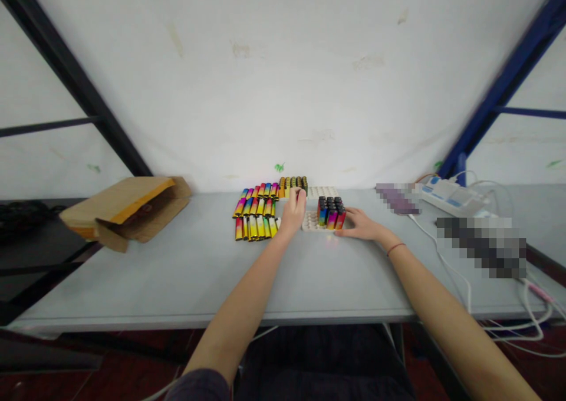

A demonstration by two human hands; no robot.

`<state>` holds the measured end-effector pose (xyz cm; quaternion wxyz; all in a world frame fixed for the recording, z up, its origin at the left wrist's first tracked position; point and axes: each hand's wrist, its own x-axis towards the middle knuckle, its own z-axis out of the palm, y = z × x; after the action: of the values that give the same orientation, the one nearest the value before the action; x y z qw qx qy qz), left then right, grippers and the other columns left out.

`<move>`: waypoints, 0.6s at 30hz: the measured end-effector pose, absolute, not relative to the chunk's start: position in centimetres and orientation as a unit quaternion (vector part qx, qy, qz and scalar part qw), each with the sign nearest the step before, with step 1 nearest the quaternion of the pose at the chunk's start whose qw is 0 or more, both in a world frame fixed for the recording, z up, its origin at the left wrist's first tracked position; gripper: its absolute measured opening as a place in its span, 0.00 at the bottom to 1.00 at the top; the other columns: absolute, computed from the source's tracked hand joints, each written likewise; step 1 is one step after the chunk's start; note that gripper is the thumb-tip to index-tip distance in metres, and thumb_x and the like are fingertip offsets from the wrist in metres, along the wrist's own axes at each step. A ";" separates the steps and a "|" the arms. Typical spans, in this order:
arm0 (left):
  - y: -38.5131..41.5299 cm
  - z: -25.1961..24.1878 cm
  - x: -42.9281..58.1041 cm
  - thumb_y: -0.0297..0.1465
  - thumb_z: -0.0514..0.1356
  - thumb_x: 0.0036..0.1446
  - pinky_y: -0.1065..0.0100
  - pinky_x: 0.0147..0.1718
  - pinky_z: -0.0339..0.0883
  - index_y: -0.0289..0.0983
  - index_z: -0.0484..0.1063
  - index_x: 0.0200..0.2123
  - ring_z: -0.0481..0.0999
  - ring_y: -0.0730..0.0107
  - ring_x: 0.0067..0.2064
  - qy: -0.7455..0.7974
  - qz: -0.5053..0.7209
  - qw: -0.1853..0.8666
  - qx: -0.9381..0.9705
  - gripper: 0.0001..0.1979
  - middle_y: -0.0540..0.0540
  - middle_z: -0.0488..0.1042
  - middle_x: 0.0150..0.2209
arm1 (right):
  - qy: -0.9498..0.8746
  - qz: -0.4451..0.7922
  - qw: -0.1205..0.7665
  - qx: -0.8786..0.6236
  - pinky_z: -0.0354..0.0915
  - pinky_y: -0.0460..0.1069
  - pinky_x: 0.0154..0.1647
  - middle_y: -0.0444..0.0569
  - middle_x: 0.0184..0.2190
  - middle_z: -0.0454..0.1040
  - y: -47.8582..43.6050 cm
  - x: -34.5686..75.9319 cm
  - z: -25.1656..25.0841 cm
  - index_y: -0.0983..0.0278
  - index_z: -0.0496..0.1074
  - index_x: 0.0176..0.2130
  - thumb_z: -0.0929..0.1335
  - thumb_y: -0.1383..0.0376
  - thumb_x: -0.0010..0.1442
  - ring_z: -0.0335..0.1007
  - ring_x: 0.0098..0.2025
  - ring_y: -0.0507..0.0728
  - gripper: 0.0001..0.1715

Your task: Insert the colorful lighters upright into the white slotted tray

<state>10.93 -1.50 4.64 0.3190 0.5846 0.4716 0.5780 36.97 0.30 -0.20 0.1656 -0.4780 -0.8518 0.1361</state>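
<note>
I'm pinching a lighter [298,194] in my left hand [292,212] above the white tray [311,223] and resting my open right hand [360,224] beside it (flat on the counter [186,271]).

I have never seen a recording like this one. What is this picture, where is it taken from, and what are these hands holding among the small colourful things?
This picture comes from a camera worn on a person's head, looking forward and down, so the two bare arms are that person's own. No machine is at work. On the grey table lie rows of rainbow-coloured disposable lighters. More lighters stand upright in a white holed tray. The left hand is pinching something small and dark above the rows; it is too small to identify. The right hand is open and holds nothing, with its fingers beside the tray. Farther away are a cardboard envelope and a white power strip.
</note>
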 end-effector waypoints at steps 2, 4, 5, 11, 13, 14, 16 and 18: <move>-1.5 4.7 10.9 0.41 0.57 0.70 0.66 0.43 0.71 0.39 0.73 0.39 0.75 0.67 0.38 0.436 0.559 0.233 0.666 0.13 0.48 0.74 0.32 | -0.855 0.132 0.171 -0.472 0.58 0.72 0.72 0.63 0.68 0.70 0.4 37.0 -0.3 0.62 0.73 0.67 0.72 0.33 0.56 0.63 0.70 0.79 0.53; -1.6 4.9 10.6 0.39 0.61 0.67 0.63 0.49 0.71 0.38 0.76 0.38 0.76 0.64 0.45 0.397 0.535 0.193 0.721 0.11 0.44 0.77 0.39 | -0.856 0.130 0.170 -0.471 0.59 0.71 0.72 0.64 0.68 0.70 0.4 37.0 -0.4 0.63 0.73 0.67 0.72 0.34 0.56 0.64 0.70 0.78 0.53; -1.6 5.1 10.4 0.38 0.62 0.66 0.63 0.49 0.71 0.37 0.78 0.38 0.76 0.64 0.45 0.380 0.518 0.188 0.743 0.10 0.43 0.78 0.40 | -0.855 0.130 0.168 -0.472 0.58 0.71 0.73 0.64 0.68 0.70 0.4 37.0 -0.5 0.64 0.73 0.67 0.72 0.34 0.56 0.63 0.70 0.78 0.53; -2.0 6.1 9.5 0.38 0.64 0.63 0.67 0.41 0.73 0.36 0.83 0.45 0.78 0.67 0.39 0.362 0.425 0.250 0.791 0.14 0.42 0.83 0.43 | -0.854 0.128 0.161 -0.478 0.58 0.70 0.73 0.63 0.68 0.70 0.4 37.0 -0.4 0.63 0.73 0.66 0.73 0.35 0.57 0.63 0.71 0.77 0.51; -2.1 6.1 9.4 0.38 0.65 0.63 0.68 0.42 0.73 0.37 0.84 0.45 0.79 0.66 0.41 0.362 0.399 0.260 0.801 0.13 0.43 0.84 0.44 | -0.852 0.130 0.160 -0.481 0.58 0.70 0.73 0.63 0.68 0.70 0.5 37.0 -0.5 0.62 0.73 0.66 0.73 0.34 0.57 0.64 0.70 0.78 0.51; -2.1 6.0 9.5 0.38 0.65 0.63 0.68 0.42 0.73 0.37 0.84 0.45 0.80 0.66 0.42 0.362 0.386 0.260 0.808 0.13 0.43 0.84 0.44 | -0.852 0.131 0.161 -0.481 0.58 0.70 0.73 0.63 0.68 0.70 0.5 37.0 -0.5 0.62 0.73 0.66 0.73 0.34 0.56 0.64 0.70 0.78 0.52; -2.2 6.0 9.5 0.38 0.66 0.62 0.68 0.43 0.73 0.38 0.84 0.45 0.80 0.65 0.42 0.364 0.363 0.248 0.821 0.13 0.44 0.84 0.43 | -0.852 0.131 0.165 -0.479 0.59 0.70 0.73 0.63 0.68 0.70 0.6 37.1 -0.7 0.62 0.73 0.66 0.73 0.34 0.56 0.64 0.70 0.78 0.51; -2.2 5.9 9.6 0.38 0.66 0.62 0.68 0.43 0.73 0.38 0.84 0.44 0.80 0.65 0.41 0.366 0.347 0.233 0.832 0.13 0.44 0.84 0.41 | -0.854 0.130 0.171 -0.474 0.59 0.71 0.72 0.62 0.68 0.71 0.7 37.2 -0.9 0.61 0.73 0.66 0.73 0.35 0.57 0.64 0.70 0.78 0.50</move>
<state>9.57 -2.15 5.91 0.2334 0.8317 0.3656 0.3465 37.20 0.67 -0.86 0.1715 -0.4738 -0.8540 0.1296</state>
